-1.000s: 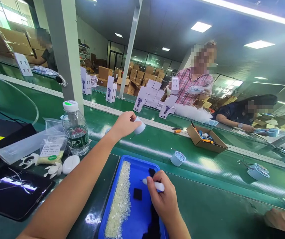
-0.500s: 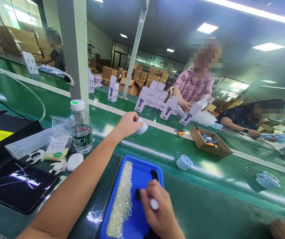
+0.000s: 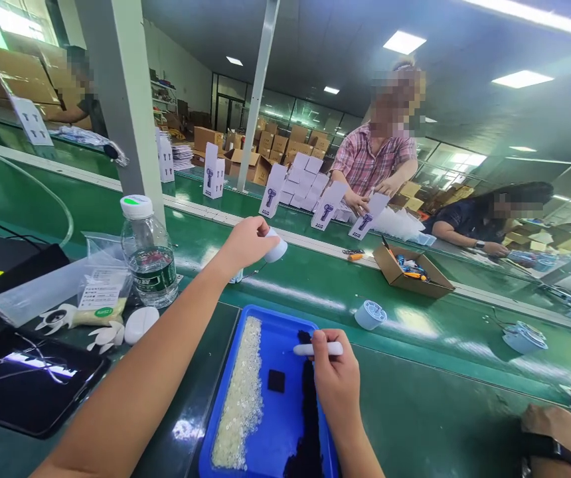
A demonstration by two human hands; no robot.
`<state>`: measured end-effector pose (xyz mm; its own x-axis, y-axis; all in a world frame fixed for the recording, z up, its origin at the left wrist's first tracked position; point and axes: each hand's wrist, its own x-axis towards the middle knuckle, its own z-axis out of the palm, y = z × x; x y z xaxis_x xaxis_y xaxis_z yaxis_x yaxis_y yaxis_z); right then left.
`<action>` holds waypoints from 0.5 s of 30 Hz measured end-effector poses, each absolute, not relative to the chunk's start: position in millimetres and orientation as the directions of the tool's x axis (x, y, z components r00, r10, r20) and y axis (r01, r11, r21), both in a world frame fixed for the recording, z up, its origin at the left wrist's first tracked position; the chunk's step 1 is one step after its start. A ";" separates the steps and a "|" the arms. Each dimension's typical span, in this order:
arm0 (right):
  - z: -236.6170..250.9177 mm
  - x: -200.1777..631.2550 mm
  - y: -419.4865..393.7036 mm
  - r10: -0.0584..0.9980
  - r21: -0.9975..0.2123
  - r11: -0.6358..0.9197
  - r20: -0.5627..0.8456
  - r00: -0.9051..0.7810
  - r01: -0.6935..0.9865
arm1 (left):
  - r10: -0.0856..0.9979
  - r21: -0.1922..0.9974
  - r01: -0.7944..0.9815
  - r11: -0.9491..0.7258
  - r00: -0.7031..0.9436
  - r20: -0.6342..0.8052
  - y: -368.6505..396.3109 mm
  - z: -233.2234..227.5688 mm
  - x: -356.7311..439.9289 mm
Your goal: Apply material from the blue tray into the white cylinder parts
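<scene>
My left hand (image 3: 247, 241) reaches out over the green conveyor belt (image 3: 415, 332) and grips a small white round cap-like part (image 3: 276, 247). My right hand (image 3: 334, 378) hovers over a blue tray (image 3: 285, 318) and holds a thin white pen-like tool (image 3: 318, 348) lying sideways. In the tray lie a strip of tiny clear pieces (image 3: 240, 398), a small black square pad (image 3: 276, 380) and a line of black pads partly hidden under my right hand.
A water bottle (image 3: 149, 255), plastic bags, white fan parts (image 3: 101, 335) and a dark tablet (image 3: 26, 378) lie at left. Pale blue round parts (image 3: 370, 314) ride the belt. An open cardboard box (image 3: 409, 272) sits beyond. Other people work across the line among white product boxes (image 3: 310, 186).
My right hand rose from the tray and turned the white tool sideways. My left hand kept holding the white part over the belt. The person opposite lowered both hands to the boxes.
</scene>
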<state>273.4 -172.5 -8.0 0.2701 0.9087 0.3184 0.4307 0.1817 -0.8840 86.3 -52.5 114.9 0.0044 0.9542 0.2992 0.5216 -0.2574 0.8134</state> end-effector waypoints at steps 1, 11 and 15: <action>-8.6 273.2 -172.0 0.907 -0.877 0.194 0.331 0.260 0.439 | 0.954 0.815 0.519 -0.258 0.003 0.300 -52.7 114.9 86.2; -11.3 270.2 -168.2 0.902 -0.864 0.249 0.371 0.221 0.437 | 0.950 0.804 0.529 -0.270 0.009 0.313 -54.3 117.8 85.5; -11.8 270.4 -169.0 0.906 -0.863 0.245 0.366 0.213 0.441 | 0.949 0.804 0.527 -0.275 0.014 0.315 -55.6 118.6 84.8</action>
<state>270.4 -169.0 -11.8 0.2127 0.9060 0.3659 0.4413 0.2450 -0.8633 84.8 -55.6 118.6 0.0144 0.9489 0.3151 0.5269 -0.2751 0.8042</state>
